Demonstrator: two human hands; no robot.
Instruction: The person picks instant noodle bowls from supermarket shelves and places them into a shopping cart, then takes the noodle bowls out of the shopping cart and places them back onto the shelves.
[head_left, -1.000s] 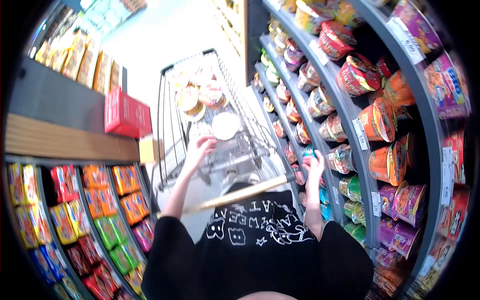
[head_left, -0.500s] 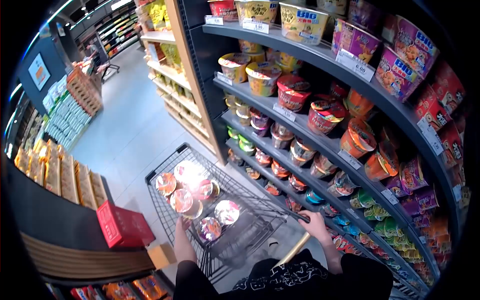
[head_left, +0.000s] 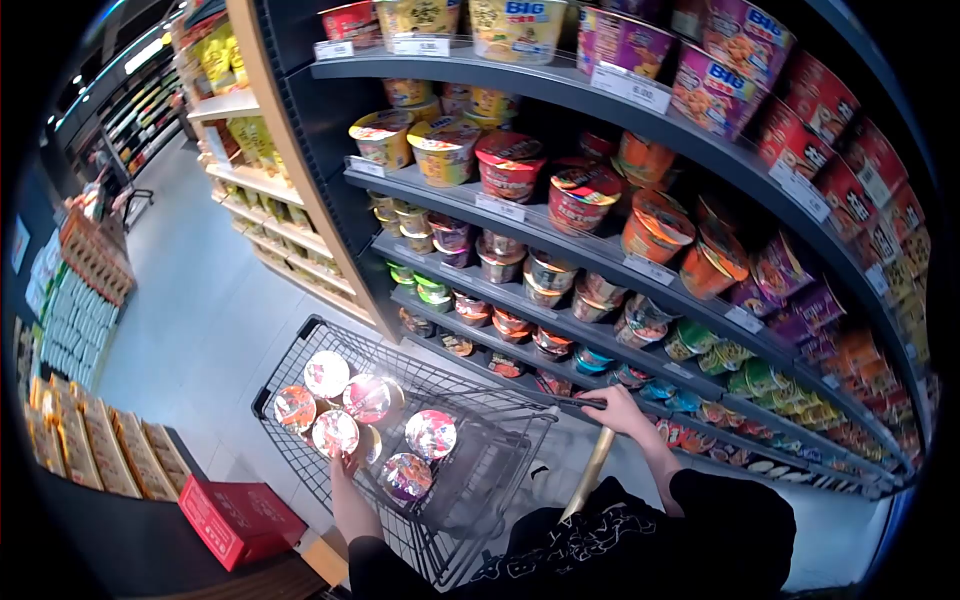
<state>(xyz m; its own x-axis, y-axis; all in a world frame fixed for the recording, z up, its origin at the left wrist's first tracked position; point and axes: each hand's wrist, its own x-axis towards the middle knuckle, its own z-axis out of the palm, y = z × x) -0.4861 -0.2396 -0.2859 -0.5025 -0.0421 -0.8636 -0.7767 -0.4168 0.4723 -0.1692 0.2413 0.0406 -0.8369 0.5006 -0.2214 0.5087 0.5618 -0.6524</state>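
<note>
At the near-left part of the shopping cart (head_left: 500, 480), my left fingers (head_left: 346, 464) are loosely bent against the near edge of a round noodle cup (head_left: 335, 432) with a red and white lid. I cannot tell whether they grip it or only touch it. To the right, my right fingers (head_left: 598, 396) are closed around the black rail (head_left: 570, 401), just beside the far end of the gold bar (head_left: 592, 470).

The noodle cup sits inside the cart, in the group on its left. Close around it are an orange-lidded cup (head_left: 295, 409) to the left, a white-lidded cup (head_left: 326, 373) on the far side and a shiny pink-lidded cup (head_left: 368, 398) to the far right. Apart from that group, farther right, are a pink and white cup (head_left: 431, 434) and, nearer me, a purple-patterned cup (head_left: 406, 477).

Beyond the cart, curved gray shelves (head_left: 440, 190) run from far left to near right, lined with instant noodle tubs (head_left: 510, 165). A wooden rack (head_left: 285, 185) with yellow packets (head_left: 222, 58) adjoins their far-left end. Near left, a red box (head_left: 240, 522) lies beside the cart, with packaged goods (head_left: 100, 440) farther left.
</note>
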